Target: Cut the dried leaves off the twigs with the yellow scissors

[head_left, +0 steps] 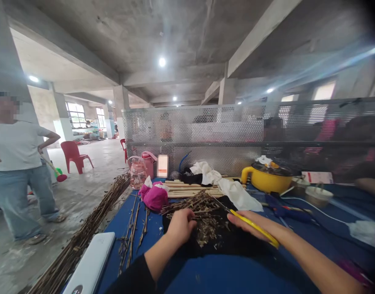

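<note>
On a black cloth (236, 241) over the blue surface (206, 273) lies a heap of dry stems (202, 203), with the left hand (179, 226) curled at its near edge, though whether it grips any cannot be told. The right hand (261, 220) is wrapped around yellow-handled scissors (251, 225), blades pointing toward the heap. The step in hand looks like trimming; the next cut calls for steadied stems and well-aimed blades.
</note>
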Action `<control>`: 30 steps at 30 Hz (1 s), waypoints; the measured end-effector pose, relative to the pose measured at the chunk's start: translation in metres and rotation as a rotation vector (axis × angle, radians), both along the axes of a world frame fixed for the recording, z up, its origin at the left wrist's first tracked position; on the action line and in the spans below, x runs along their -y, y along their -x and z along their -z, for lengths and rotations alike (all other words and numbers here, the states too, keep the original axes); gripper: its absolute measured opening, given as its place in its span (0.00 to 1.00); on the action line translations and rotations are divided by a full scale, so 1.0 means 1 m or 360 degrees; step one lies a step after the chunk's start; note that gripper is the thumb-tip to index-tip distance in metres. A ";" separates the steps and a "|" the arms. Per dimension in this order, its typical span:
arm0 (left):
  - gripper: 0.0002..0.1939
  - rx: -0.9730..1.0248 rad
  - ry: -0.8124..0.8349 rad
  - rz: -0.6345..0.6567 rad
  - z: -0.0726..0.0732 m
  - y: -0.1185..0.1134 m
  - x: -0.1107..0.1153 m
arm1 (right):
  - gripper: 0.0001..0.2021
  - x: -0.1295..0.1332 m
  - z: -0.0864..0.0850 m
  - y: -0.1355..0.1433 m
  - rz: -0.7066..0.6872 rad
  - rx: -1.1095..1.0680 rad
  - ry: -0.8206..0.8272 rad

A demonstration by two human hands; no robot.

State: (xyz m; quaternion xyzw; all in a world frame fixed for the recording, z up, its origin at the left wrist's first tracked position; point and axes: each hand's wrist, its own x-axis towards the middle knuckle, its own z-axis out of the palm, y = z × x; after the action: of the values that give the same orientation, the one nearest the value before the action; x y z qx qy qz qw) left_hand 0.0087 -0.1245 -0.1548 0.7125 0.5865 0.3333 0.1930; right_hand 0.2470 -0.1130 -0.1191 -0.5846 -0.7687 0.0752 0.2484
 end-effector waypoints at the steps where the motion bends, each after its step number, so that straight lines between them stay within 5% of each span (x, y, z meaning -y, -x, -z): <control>1: 0.09 -0.0156 -0.0017 -0.0025 -0.002 0.005 -0.003 | 0.24 0.001 0.001 -0.001 0.0022 -0.0020 -0.0009; 8: 0.11 -0.0817 -0.0128 -0.0022 -0.009 0.006 -0.017 | 0.23 -0.009 0.022 0.004 -0.0062 -0.0091 0.0065; 13: 0.12 -0.0974 -0.0127 -0.0063 -0.008 -0.007 -0.019 | 0.19 -0.018 0.049 -0.001 0.0143 -0.0108 -0.0096; 23: 0.14 -0.0936 -0.0230 -0.0107 0.005 -0.002 -0.016 | 0.18 -0.022 0.065 -0.002 0.0212 -0.0304 -0.0228; 30: 0.19 -0.0785 -0.0361 -0.0095 0.001 0.004 -0.013 | 0.19 -0.019 0.062 -0.002 0.0213 -0.0319 -0.0220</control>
State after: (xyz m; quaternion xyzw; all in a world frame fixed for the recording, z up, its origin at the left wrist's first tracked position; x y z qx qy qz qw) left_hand 0.0043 -0.1117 -0.1561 0.7716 0.5955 0.2187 -0.0465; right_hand 0.2485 -0.0943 -0.1809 -0.6056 -0.7026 0.0633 0.3682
